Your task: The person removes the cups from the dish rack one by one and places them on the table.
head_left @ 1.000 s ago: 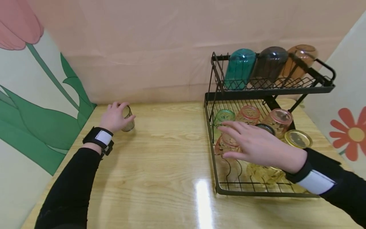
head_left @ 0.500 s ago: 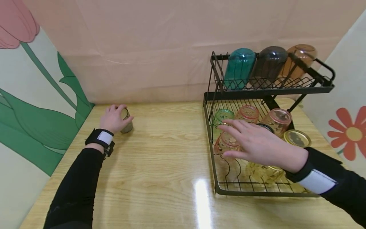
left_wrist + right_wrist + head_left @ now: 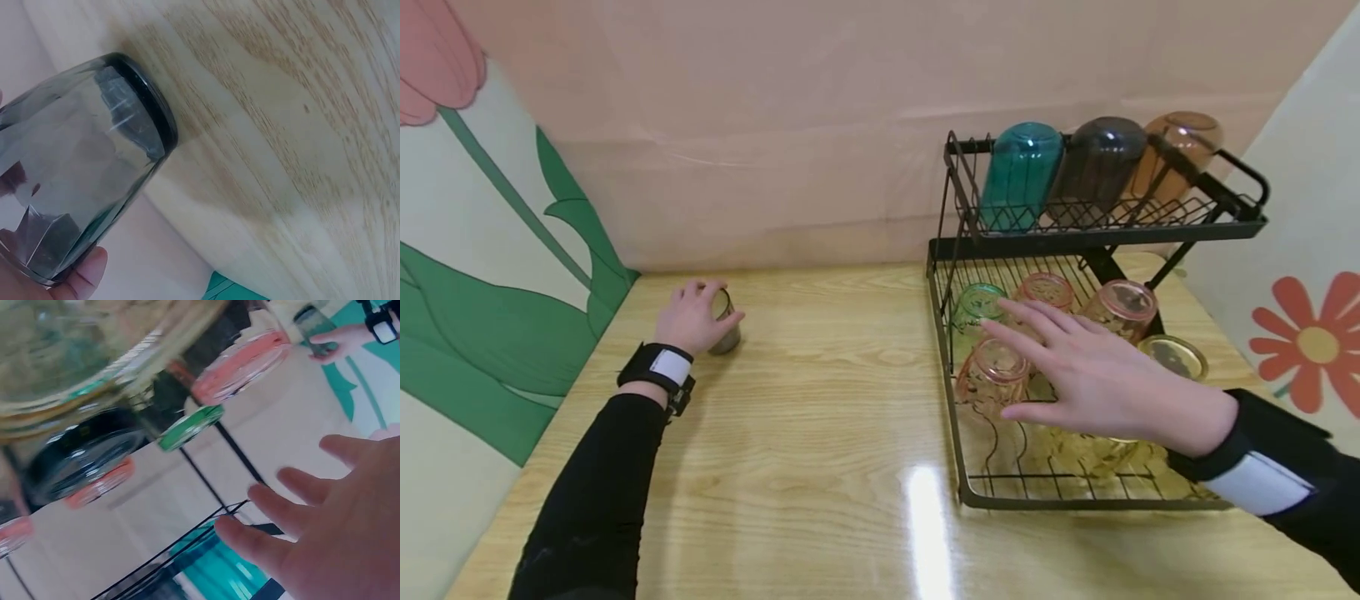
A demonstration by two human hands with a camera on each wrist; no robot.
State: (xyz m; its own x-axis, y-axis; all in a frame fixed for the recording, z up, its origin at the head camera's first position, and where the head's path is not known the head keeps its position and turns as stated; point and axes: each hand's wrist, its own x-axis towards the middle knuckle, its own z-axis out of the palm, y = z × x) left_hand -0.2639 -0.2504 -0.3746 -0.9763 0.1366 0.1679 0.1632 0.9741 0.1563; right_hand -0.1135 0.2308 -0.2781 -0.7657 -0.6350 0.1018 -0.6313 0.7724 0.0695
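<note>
My left hand [image 3: 691, 321] is at the table's far left, its thumb and fingers around the upper part of a grey tinted glass [image 3: 727, 332]. The left wrist view shows the glass [image 3: 94, 150] close up, its thick dark base against the wood and fingertips [image 3: 92, 265] at its rim end. Over the lower tier of the black dish rack [image 3: 957, 433] hovers my right hand [image 3: 1090, 375], fingers spread and holding nothing. Beneath and around it are a pink glass [image 3: 996, 371], a green glass [image 3: 977, 308] and yellow glassware [image 3: 1090, 450], partly hidden by the hand.
Upside down on the upper tier are a teal glass [image 3: 1021, 179], a dark grey glass [image 3: 1097, 167] and an orange glass [image 3: 1176, 154]. Two more pink glasses and a gold-rimmed jar [image 3: 1176, 358] are behind my right hand. A pink backdrop [image 3: 775, 167] borders the table's far edge.
The head view has shifted slightly, moving the rack leftward in frame. My right hand has drifted a little right over the rack. The left hand stays at the grey glass.
</note>
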